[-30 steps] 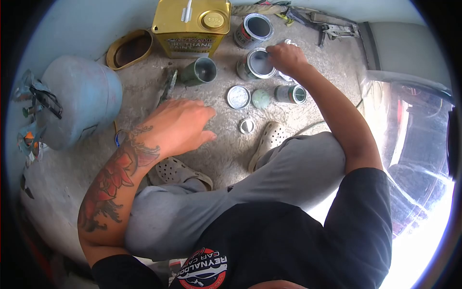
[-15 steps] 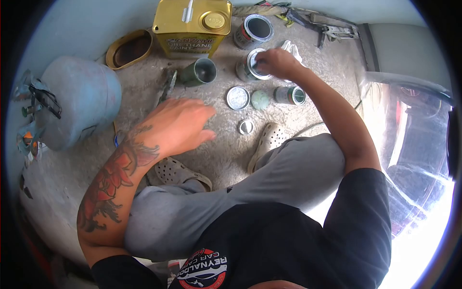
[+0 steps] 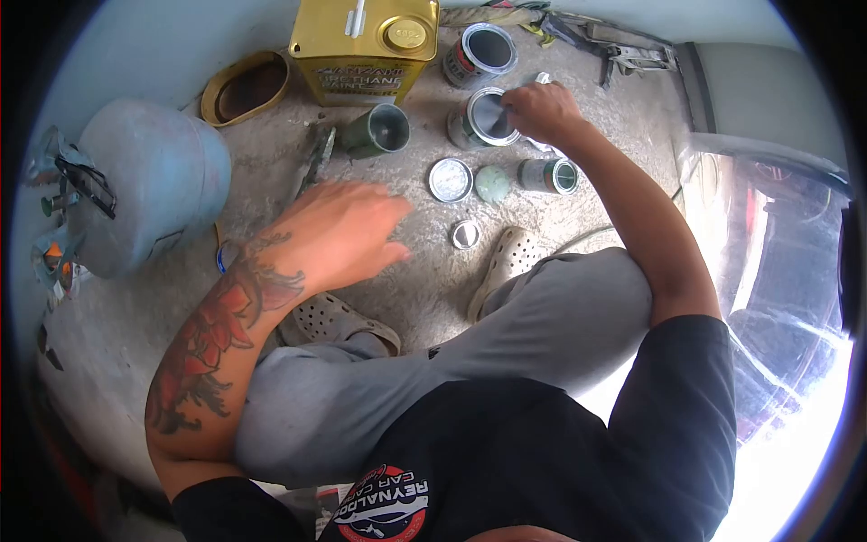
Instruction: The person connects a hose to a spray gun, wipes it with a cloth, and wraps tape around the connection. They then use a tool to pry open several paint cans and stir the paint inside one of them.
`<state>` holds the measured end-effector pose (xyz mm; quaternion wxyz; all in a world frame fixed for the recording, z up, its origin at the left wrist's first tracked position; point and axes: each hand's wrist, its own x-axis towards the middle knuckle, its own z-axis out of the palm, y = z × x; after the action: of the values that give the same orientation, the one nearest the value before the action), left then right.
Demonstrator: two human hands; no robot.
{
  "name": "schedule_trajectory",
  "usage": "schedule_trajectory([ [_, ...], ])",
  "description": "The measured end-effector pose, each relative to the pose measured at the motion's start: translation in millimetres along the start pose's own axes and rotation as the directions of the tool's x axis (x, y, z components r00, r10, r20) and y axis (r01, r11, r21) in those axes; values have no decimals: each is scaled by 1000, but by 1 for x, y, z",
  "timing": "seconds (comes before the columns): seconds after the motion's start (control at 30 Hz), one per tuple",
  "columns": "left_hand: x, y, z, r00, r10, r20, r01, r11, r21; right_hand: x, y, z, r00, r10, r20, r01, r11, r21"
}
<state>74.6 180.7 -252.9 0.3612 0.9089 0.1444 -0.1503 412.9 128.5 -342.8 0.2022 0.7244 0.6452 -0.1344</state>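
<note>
My right hand [image 3: 545, 114] is closed at the right rim of an open paint can [image 3: 461, 128]; whatever its fingers pinch, if anything, is hidden. Grey paint shows inside that can. Over the floor to the left, my left hand [image 3: 348, 230] hangs empty, its thumb apart from its fingers. In front of the can lie a round metal lid [image 3: 451, 181], a pale green disc [image 3: 492, 184] and a smaller green can [image 3: 549, 176] on its side or tilted. A small round cap [image 3: 465, 235] is closer to my feet. Behind stands another open can [image 3: 480, 56] with dark contents.
A gold urethane paint tin [image 3: 361, 54] stands at the back beside a tan oval tray [image 3: 212, 98]. A green cup [image 3: 377, 131] is near the tin. At the left lies a blue-grey tank [image 3: 153, 185]. White cloth or paper [image 3: 542, 79] sits behind my right hand.
My right hand has shifted slightly right and up across the can, and more of the grey paint inside now shows. My left hand has hardly moved.
</note>
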Motion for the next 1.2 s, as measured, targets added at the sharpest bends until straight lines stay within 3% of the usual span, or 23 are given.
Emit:
schedule_trajectory([
  [0.07,1,2,-4,996,-42,85,41,999,11,0,-4,1,998,13,-68,-13,1000,-3],
  [0.13,0,1,-4,994,-57,93,56,998,10,-1,-6,4,976,-16,-217,82,952,295],
  [0.17,0,1,-4,994,-59,93,58,998,9,-4,-5,5,976,-18,-218,84,952,295],
  [0.23,0,2,-4,995,-57,82,56,998,15,-10,-2,6,1000,-12,-19,15,982,190],
  [0.27,-1,1,-4,995,-58,82,57,998,16,-7,0,5,1000,-12,-19,16,982,191],
  [0.33,-1,0,-1,998,-33,59,32,999,9,-1,4,-1,1000,14,10,-14,998,-54],
  [0.37,-1,1,-2,998,-28,60,28,1000,9,-3,3,0,1000,19,12,-18,998,-55],
  [0.43,-1,2,-3,994,-57,91,56,998,15,-1,-2,0,993,34,-113,-19,991,129],
  [0.53,-1,3,-5,996,-45,81,45,999,8,-4,-3,6,999,-29,-16,32,962,270],
  [0.6,-2,3,-6,995,-53,81,52,999,13,-6,1,6,1000,-8,-6,9,984,177],
  [0.67,-2,3,-5,995,-56,80,55,998,14,4,8,5,999,37,6,-36,998,-49],
  [0.7,-2,3,-3,996,-52,74,51,999,17,3,2,0,997,26,-73,-31,997,-64],
  [0.73,-3,3,-2,997,-50,66,49,999,21,-1,-2,-1,997,27,-72,-31,997,-64],
  [0.8,-1,3,-4,995,-54,81,53,998,13,-6,-8,-2,972,-38,-231,93,968,233],
  [0.83,-1,3,-5,993,-57,99,56,998,9,-7,-6,0,972,-38,-232,94,968,234],
  [0.9,-3,0,0,999,-25,32,25,1000,0,-10,-1,7,996,-83,-37,88,982,167],
  [0.93,-4,-1,3,999,7,-35,-8,1000,-9,-8,2,7,996,-84,-36,89,982,169],
  [1.0,-6,-3,4,999,13,-45,-14,1000,-17,-3,5,0,998,43,-34,-43,999,18],
  [1.07,-5,-2,3,998,22,-53,-23,999,-23,-1,0,-5,997,73,-15,-74,995,-65],
  [1.13,-4,1,-4,995,-52,85,52,999,-4,-1,-3,2,992,28,-121,-4,981,195],
  [1.17,-3,1,-4,995,-53,85,53,999,-3,6,6,16,992,-66,-105,94,952,293],
  [1.2,-3,0,-4,995,-52,82,53,999,-3,3,3,9,992,-67,-107,96,952,292],
])
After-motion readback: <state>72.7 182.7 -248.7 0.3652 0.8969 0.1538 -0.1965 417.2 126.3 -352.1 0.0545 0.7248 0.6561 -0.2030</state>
